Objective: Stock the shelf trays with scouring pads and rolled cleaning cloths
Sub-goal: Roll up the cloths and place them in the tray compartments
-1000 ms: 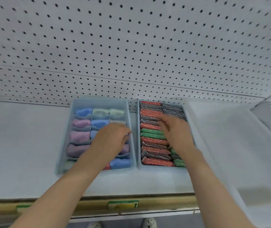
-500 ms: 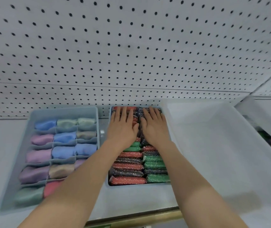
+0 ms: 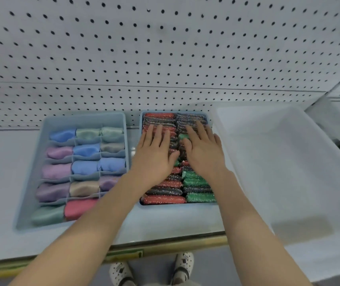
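Both hands lie flat, palms down, on the scouring pads (image 3: 163,200) in the right-hand blue tray (image 3: 141,129). The left hand (image 3: 154,154) covers the left column of pads and the right hand (image 3: 203,154) the right column. The fingers are straight and slightly spread. Neither hand curls round or pinches anything; they only press on the tops of the pads. The thumbs point inward toward each other with a narrow strip of pads showing between them.

The pads are red, green and dark glittery ones, standing on edge in two packed columns that fill the tray from front to back. Just to the left, a second blue tray (image 3: 31,193) with dividers holds the rolled cleaning cloths (image 3: 85,150) in blue, purple, green, tan and red. A clear plastic bin (image 3: 278,162) sits against the pad tray's right side. All three rest on the white shelf (image 3: 0,182) beneath the pegboard (image 3: 165,48).

Half a second ago the fingertips reached the tray's back edge. Now the hands have slid toward the front, leaving the rearmost pads uncovered. A second ago the left hand was over the cloth tray, while the right hand was already on the pads.
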The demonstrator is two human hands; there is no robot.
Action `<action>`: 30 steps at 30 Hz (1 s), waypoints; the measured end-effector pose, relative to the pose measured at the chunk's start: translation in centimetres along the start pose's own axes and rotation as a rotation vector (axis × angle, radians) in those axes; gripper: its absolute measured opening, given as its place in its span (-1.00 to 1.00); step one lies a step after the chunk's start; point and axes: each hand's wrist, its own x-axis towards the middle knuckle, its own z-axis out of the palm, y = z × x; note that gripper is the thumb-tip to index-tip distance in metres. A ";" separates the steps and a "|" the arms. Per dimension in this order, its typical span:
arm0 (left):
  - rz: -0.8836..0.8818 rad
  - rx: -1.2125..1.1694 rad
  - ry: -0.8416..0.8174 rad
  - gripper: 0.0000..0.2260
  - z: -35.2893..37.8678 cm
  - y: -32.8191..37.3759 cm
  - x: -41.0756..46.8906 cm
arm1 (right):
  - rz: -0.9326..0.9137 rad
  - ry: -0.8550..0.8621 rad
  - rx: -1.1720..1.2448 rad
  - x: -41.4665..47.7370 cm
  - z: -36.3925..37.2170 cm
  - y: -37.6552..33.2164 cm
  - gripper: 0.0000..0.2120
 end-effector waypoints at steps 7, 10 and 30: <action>0.013 0.088 0.113 -0.35 1.8 0.4 -2.8 | 0.006 0.013 -0.064 -3.8 1.9 0.6 -0.47; 0.018 0.107 0.100 -0.35 2.0 0.2 -2.6 | -0.004 0.018 -0.081 -3.3 2.0 0.5 -0.46; -0.409 -0.193 0.103 -0.27 0.2 -2.0 -8.1 | -0.041 -0.031 -0.102 -5.9 1.6 -1.6 -0.30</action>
